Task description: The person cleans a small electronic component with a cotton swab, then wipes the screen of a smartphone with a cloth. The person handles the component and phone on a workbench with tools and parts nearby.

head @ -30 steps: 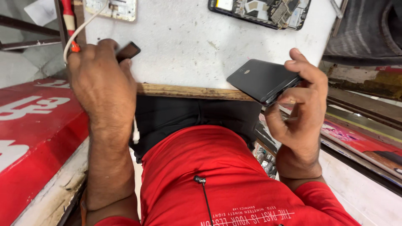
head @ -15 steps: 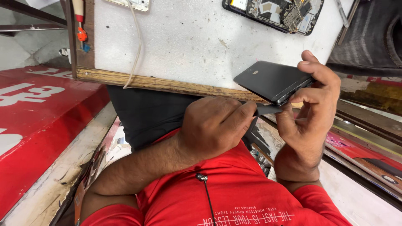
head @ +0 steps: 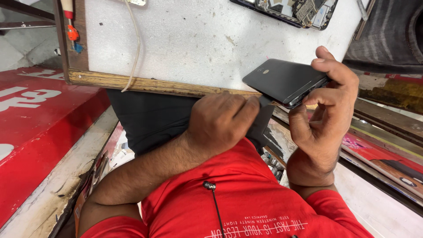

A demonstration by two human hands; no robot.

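The right hand (head: 324,119) holds a black phone (head: 284,81) by its lower edge, thumb and fingers clamped on it, back cover up, just over the front edge of the desk (head: 189,44). The left hand (head: 220,121) is clenched around a thin dark pick (head: 265,102), its tip pressed at the seam along the phone's near side. By the look of it, the back cover is only starting to be pried: the cover lies flush over most of the body, with at most a slight gap near the right fingers, so the greater part of the seam seems still to be worked round. The desk is a white, scuffed board with a worn wooden edge; a second phone (head: 291,11), opened with its inner parts showing, lies at the far side, and a pale cable (head: 135,48) hangs over the front edge. A red-handled tool (head: 70,22) stands at the left corner. A red painted panel (head: 39,128) lies to the left, and cluttered shelves to the right.
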